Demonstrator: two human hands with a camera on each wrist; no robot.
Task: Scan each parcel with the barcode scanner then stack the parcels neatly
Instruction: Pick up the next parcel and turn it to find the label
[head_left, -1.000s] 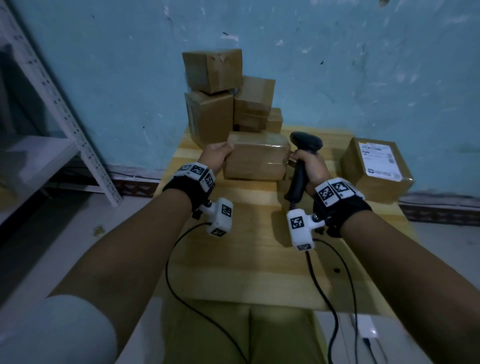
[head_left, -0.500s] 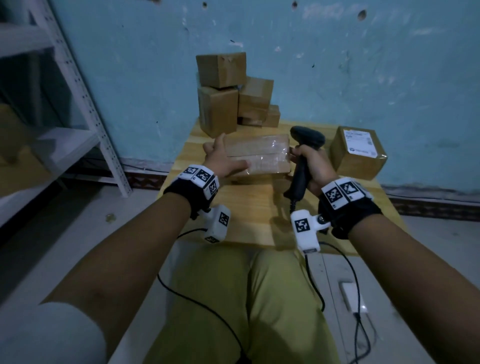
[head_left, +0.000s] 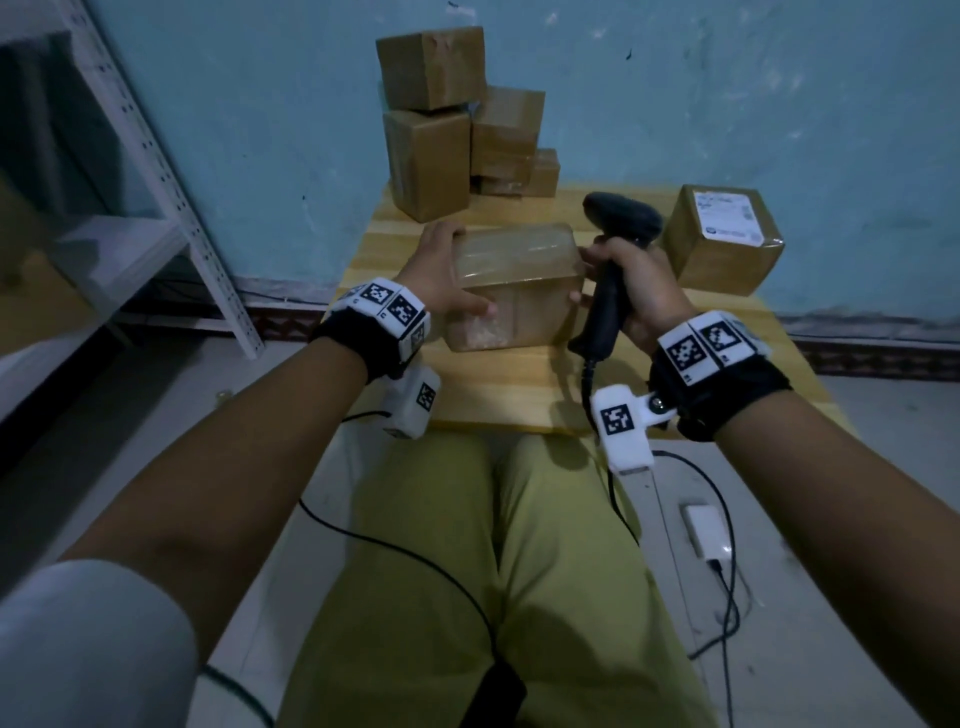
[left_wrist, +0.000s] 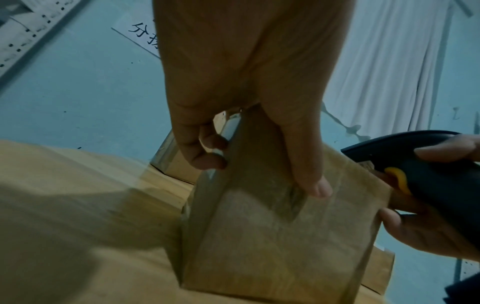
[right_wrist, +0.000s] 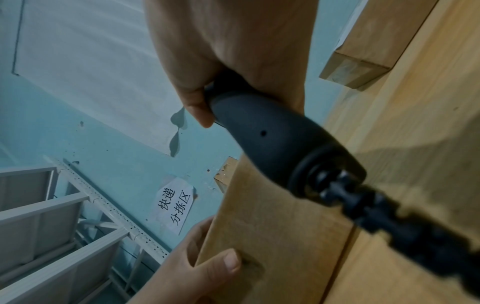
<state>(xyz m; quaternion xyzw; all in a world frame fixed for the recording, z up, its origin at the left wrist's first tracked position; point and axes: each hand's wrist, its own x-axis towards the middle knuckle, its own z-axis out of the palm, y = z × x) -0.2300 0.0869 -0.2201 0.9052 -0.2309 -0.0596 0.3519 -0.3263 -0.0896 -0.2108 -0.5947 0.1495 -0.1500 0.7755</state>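
Note:
A taped brown parcel (head_left: 514, 288) stands on the wooden table (head_left: 509, 395), tipped up on its edge. My left hand (head_left: 441, 280) grips its left side, thumb on the near face and fingers round the back; the left wrist view shows the parcel (left_wrist: 272, 236) and that thumb. My right hand (head_left: 628, 291) holds the black barcode scanner (head_left: 608, 306) by its handle, right against the parcel's right side, scanner head (head_left: 623, 215) above it. The right wrist view shows the scanner handle (right_wrist: 272, 139) and the parcel (right_wrist: 272, 236).
A pile of several brown parcels (head_left: 457, 124) stands against the blue wall at the table's back. A parcel with a white label (head_left: 724, 239) sits at the right. A white metal shelf (head_left: 130, 171) stands on the left. Cables and a white adapter (head_left: 706, 530) lie on the floor.
The parcel has been tipped from lying flat to standing on its edge and drawn nearer to me. My head view has dropped, showing my lap. The scanner stays in my right hand.

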